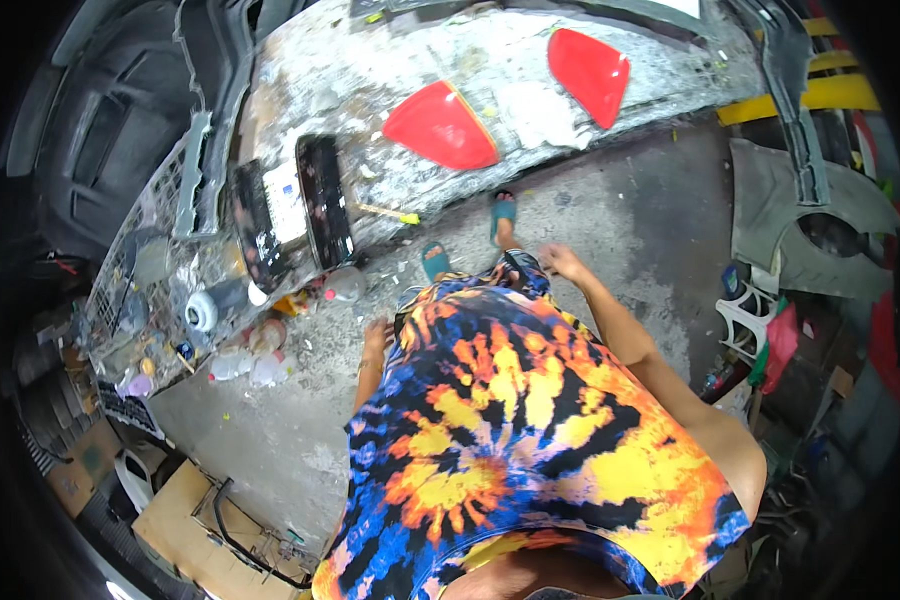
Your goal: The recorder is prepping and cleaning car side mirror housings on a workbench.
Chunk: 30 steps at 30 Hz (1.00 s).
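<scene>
Head view: right hand (562,262) released, fingers loosely curled, beside the thigh; left hand (377,335) released as well, lowered at the body's other side. A glossy left red panel (440,125) lies ahead-left of the right hand, a right red panel (590,75) almost straight ahead of it, both on a paint-smeared work surface (360,60); crumpled white sheet (540,113) between them. Containers: red-capped clear bottle (345,285) just ahead-left of the left hand; farther left, clear plastic bottles (232,363); contents not determinable. Edges: the surface's near edge runs obliquely between panels and hands; concrete floor (650,260) extends rightward from the right hand toward a grey body part (810,215). Writing: white printed piece (286,203) between dark parts, ahead-left of the left hand; print too small to read.
</scene>
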Tool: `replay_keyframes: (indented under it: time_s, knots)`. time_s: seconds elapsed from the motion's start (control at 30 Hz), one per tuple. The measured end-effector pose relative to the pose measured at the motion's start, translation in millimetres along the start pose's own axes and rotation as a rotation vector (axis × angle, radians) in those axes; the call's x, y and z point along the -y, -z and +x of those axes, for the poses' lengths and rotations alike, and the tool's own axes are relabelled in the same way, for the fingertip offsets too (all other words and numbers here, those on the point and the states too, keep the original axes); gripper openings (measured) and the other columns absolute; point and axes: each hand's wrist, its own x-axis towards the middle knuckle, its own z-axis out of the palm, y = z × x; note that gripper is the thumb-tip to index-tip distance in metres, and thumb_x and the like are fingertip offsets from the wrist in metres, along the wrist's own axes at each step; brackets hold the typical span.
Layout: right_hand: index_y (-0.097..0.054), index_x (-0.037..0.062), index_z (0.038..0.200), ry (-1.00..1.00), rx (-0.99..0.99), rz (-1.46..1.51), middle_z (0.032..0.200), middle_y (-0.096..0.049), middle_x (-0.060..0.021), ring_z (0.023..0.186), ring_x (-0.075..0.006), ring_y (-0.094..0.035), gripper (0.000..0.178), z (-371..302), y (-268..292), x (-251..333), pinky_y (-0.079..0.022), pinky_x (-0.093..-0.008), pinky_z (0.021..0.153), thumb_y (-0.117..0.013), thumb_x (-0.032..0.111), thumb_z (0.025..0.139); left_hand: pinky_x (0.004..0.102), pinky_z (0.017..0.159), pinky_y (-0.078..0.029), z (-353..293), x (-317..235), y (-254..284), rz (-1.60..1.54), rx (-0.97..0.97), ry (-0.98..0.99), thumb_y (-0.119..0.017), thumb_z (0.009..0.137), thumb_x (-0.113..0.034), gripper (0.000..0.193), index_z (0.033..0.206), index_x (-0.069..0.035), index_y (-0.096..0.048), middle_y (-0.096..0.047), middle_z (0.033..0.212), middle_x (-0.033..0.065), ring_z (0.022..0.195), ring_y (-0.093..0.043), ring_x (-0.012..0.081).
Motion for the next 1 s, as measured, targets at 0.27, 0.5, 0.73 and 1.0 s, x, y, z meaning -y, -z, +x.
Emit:
replay_keyframes:
  time_s: [0.27,0.5,0.73,1.0]
  knots:
    - [-0.055,-0.0012,0.121,0.454,0.201,-0.016,0.102,-0.062,-0.0083,0.094,-0.0162,-0.057,0.035,5,-37,128,-0.046,-0.0299,0.084,-0.057,0.009,0.087,0.0339,0.079,-0.049,-52,33,40,-0.057,0.006,0.013,-0.052,0.093,-0.034,0.039,0.12,-0.006,-0.053,-0.063,0.11,0.0103,0.094,-0.061,0.0195]
    - [-0.054,-0.0031,0.121,0.518,0.267,0.104,0.105,-0.063,-0.0104,0.096,-0.0147,-0.059,0.032,6,-36,225,-0.047,-0.0272,0.083,-0.053,0.005,0.09,0.0336,0.078,-0.049,-113,-51,-15,0.266,-0.099,-0.213,-0.054,0.093,-0.032,0.038,0.116,-0.002,-0.059,-0.066,0.109,0.0098,0.096,-0.063,0.0215]
    - [-0.051,-0.0049,0.123,0.673,0.124,0.277,0.111,-0.063,-0.0164,0.1,-0.0204,-0.062,0.041,35,-89,302,-0.048,-0.0313,0.088,-0.063,0.012,0.087,0.0352,0.083,-0.047,-154,-182,-87,0.485,-0.09,-0.797,-0.053,0.094,-0.024,0.034,0.107,0.006,-0.063,-0.065,0.111,0.0182,0.096,-0.064,0.0283]
    - [-0.049,-0.001,0.122,0.45,0.31,0.489,0.115,-0.06,-0.0117,0.106,-0.0154,-0.055,0.041,21,-129,312,-0.045,-0.0278,0.087,-0.06,-0.003,0.083,0.0421,0.113,-0.019,-169,-264,-141,0.686,-0.263,-1.193,-0.045,0.097,-0.025,0.056,0.143,0.003,-0.029,-0.024,0.151,0.0189,0.141,-0.02,0.0341]
